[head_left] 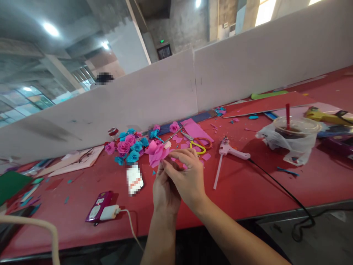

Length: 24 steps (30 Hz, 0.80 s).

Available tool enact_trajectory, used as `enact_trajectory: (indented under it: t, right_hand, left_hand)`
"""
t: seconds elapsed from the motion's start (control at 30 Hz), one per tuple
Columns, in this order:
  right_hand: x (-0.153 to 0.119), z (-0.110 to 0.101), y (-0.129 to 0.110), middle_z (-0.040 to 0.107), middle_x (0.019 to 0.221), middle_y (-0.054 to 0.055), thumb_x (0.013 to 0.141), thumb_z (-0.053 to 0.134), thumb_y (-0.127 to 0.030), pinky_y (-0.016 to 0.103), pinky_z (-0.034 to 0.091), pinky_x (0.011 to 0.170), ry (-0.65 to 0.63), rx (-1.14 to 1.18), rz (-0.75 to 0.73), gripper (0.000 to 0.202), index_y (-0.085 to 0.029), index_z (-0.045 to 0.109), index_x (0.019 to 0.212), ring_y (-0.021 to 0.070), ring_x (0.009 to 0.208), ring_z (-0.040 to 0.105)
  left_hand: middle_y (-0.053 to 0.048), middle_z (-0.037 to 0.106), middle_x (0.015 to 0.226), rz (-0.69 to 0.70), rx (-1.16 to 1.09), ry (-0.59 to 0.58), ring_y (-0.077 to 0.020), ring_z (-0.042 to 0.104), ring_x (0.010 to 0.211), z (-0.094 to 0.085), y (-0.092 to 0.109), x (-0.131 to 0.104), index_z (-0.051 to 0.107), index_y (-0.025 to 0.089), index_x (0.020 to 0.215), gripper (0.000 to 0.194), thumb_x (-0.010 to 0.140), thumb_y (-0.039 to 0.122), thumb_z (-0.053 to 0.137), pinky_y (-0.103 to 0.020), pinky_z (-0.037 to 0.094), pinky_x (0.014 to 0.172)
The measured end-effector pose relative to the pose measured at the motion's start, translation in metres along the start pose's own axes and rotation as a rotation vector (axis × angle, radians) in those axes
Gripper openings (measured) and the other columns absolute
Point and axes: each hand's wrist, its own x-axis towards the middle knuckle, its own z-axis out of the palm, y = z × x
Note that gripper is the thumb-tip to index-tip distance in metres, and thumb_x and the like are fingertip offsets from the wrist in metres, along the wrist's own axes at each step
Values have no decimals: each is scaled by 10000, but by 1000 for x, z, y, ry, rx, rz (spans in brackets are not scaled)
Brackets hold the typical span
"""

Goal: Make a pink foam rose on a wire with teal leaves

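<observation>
A pink paper flower [156, 154] is held up over the red table, its petals spread toward the far side. My left hand [165, 187] is closed around its base from below. My right hand [189, 173] reaches across from the right, thumb and fingertips pinched at the flower's near edge; the exact spot between them is hidden. Just beyond lie yellow and orange-handled scissors [200, 145] among cut pink petals. A bunch of pink and blue paper flowers [129, 147] sits to the left, and another pink flower [174, 127] lies behind.
A pink glue gun [233, 151] with a trailing cord lies right of my hands. Farther right stands a drink cup [296, 129] in a plastic bag. On the left are a phone [135, 179] and a purple power strip [100, 206] with a charger. A white partition [165, 86] borders the table.
</observation>
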Motion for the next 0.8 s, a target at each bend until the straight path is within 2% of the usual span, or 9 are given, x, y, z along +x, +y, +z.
enact_trajectory:
  t: [0.13, 0.3, 0.47, 0.63, 0.73, 0.8]
  right_hand:
    - [-1, -1, 0, 701, 801, 16, 757, 655, -104, 356, 425, 799, 31, -27, -46, 152, -243, 717, 762, 201, 843, 561]
    - [-2, -3, 0, 679, 725, -5, 740, 596, -61, 349, 420, 763, 3, -34, -66, 221, -249, 711, 729, 192, 768, 555]
    - [-5, -8, 4, 674, 734, 6, 763, 604, -100, 341, 429, 747, -10, -74, -91, 190, -248, 694, 685, 198, 798, 578]
    - [-8, -11, 5, 702, 831, 33, 770, 611, -120, 347, 453, 741, 4, -82, -150, 163, -243, 714, 802, 205, 824, 610]
    - [-9, -12, 6, 709, 890, 43, 769, 624, -119, 344, 467, 762, -22, -11, -141, 184, -233, 699, 891, 202, 844, 618]
    - [-11, -12, 8, 710, 908, 45, 772, 616, -105, 346, 469, 786, -56, 8, -132, 215, -231, 691, 930, 200, 859, 614]
  left_hand:
    - [26, 588, 670, 7, 18, -1, -110, 614, 656, 0, -4, -1, 606, 186, 729, 107, 709, 178, 710, -191, 497, 582]
    - [9, 631, 721, 36, 83, 11, -115, 624, 691, -1, -5, 0, 631, 178, 746, 108, 674, 144, 704, -196, 493, 611]
    - [-14, 646, 719, 31, 135, -9, -124, 615, 646, -4, -4, 0, 639, 162, 736, 131, 641, 186, 726, -204, 457, 549]
    - [10, 628, 638, 44, 127, -6, -112, 583, 582, -3, -2, -2, 649, 166, 679, 196, 537, 162, 785, -213, 479, 561]
    - [19, 598, 591, 49, 138, -57, -99, 555, 535, -6, -2, -2, 633, 161, 615, 165, 548, 160, 784, -205, 472, 529]
    - [16, 603, 600, 64, 131, -54, -102, 575, 544, -9, -3, -1, 648, 158, 651, 150, 574, 163, 777, -203, 482, 539]
